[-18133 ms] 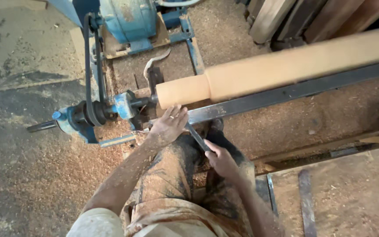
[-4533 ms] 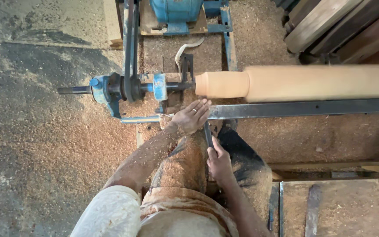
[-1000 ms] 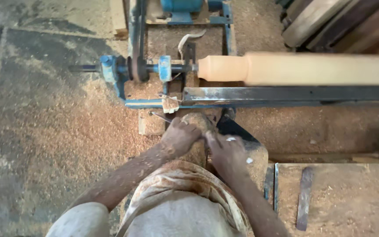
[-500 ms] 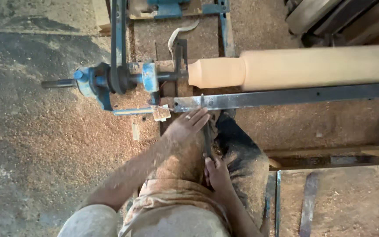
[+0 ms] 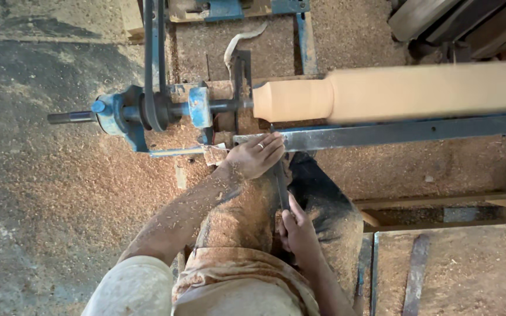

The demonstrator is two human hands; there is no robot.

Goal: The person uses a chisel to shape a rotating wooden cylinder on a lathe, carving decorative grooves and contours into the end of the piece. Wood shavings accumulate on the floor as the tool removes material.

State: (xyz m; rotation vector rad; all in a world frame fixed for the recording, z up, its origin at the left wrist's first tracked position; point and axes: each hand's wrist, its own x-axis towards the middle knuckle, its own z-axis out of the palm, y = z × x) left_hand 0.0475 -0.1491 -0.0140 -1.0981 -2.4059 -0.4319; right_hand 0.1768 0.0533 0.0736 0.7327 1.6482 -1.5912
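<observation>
Left hand (image 5: 257, 155) lies flat, fingers spread, on the near end of the steel rail (image 5: 382, 131) and over the front of the chisel (image 5: 280, 181), pressing it down; right hand (image 5: 297, 233) grips the chisel's rear end above the sawdust-covered lap. The chisel runs up from the lap to the rail, tip just below the narrowed end of the wood blank (image 5: 393, 93) mounted on the blue lathe (image 5: 147, 111). Sawdust covers the floor (image 5: 60, 193).

Pale tan wooden post (image 5: 405, 93); blue lathe frame (image 5: 147, 114); grey steel rail (image 5: 393, 133); brown sawdust-speckled floor (image 5: 48, 193); dark chisel (image 5: 280, 184).
</observation>
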